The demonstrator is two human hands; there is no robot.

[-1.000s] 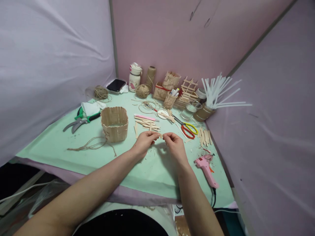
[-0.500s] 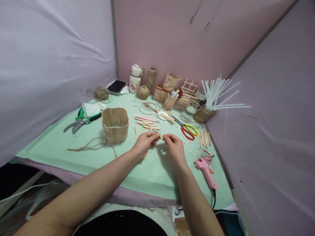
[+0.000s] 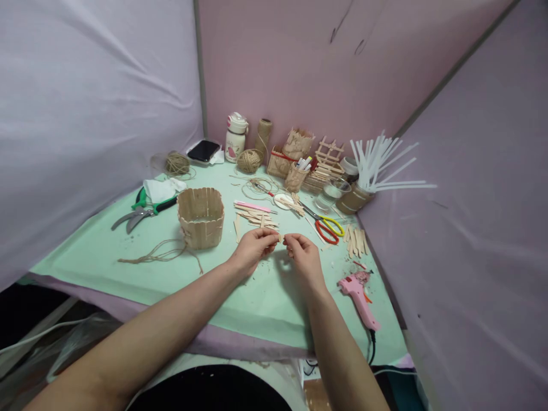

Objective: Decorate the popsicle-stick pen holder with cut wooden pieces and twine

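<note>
Centrally, the sliver: a small pale wood piece (image 3: 281,238) between the two hands, right of the middle of the bench (image 3: 98,257), about midway between near and far edges; mostly hidden by fingers.
Left hand (image 3: 254,246): thumb and forefinger pinching the sliver's left end.
Right hand (image 3: 303,251): thumb and fingertips drawn close at the sliver's right end; cannot tell whether they pinch it or only meet it.
Handling, judged: very light, dry, stiff along its length; thin enough to snap or splinter if bent. Low slip risk, but little to hold.
Best hold: fingertips on the flat faces near the ends, pressing lightly, clear of any ragged edge.
Slat box (image 3: 201,233): upright on the left half of the bench, open at the top; loose twine (image 3: 165,252) beside it toward the near edge.
Stick pile (image 3: 257,217): just beyond the left hand, toward the far edge, pink pen (image 3: 252,205) alongside.
Spare sticks (image 3: 355,240): near the right edge.
Scissors (image 3: 327,228): between the two stick groups, yellow and red handles.
Glue gun (image 3: 360,299): lying by the right edge toward the near right corner, cord over the near edge.
</note>
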